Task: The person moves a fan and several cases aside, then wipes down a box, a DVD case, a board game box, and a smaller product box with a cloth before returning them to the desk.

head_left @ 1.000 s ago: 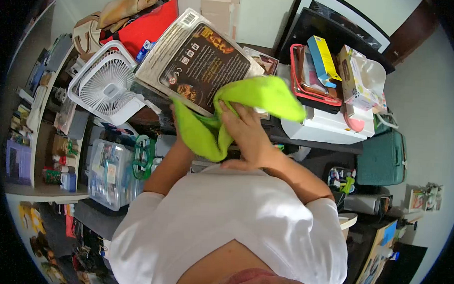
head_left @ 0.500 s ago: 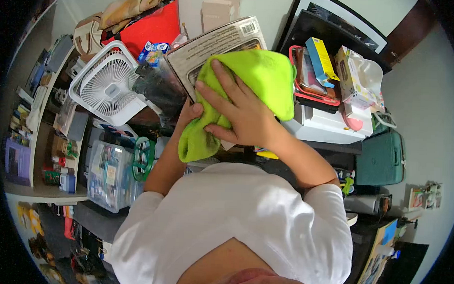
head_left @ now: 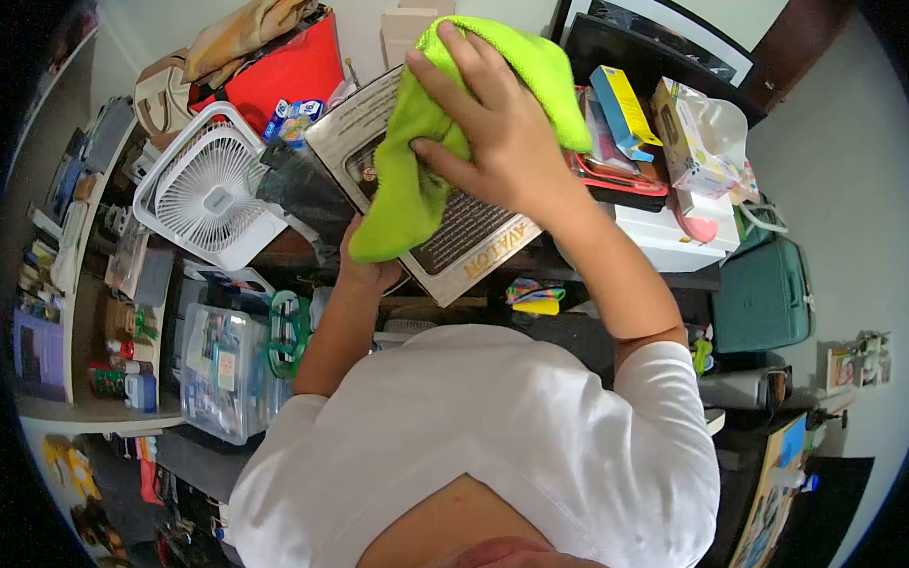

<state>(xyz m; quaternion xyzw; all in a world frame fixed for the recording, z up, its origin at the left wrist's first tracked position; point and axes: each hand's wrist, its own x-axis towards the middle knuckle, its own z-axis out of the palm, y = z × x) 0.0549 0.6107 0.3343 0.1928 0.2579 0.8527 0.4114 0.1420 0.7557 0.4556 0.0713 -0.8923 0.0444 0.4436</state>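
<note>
A box lettered AVALON (head_left: 483,257) is held up at a tilt in front of my chest, its printed face toward me. My left hand (head_left: 372,269) grips it at the lower left edge, with part of the fingers hidden by the box and the cloth. Over the box's upper part lies a bright green cloth (head_left: 415,182), one end hanging down to the left. My right hand (head_left: 495,135) holds this cloth against the box, fingers extended and thumb pressing on it.
A white fan (head_left: 212,195) stands to the left, beside a black plastic bag (head_left: 302,194). Right of the box are a tissue box (head_left: 685,142) and a blue-yellow carton (head_left: 621,110) on a pile. A clear storage bin (head_left: 221,376) sits at lower left.
My right hand and the green cloth have moved up across the box, uncovering its lower part and the AVALON lettering. My left hand still holds the box, now slightly lower.
</note>
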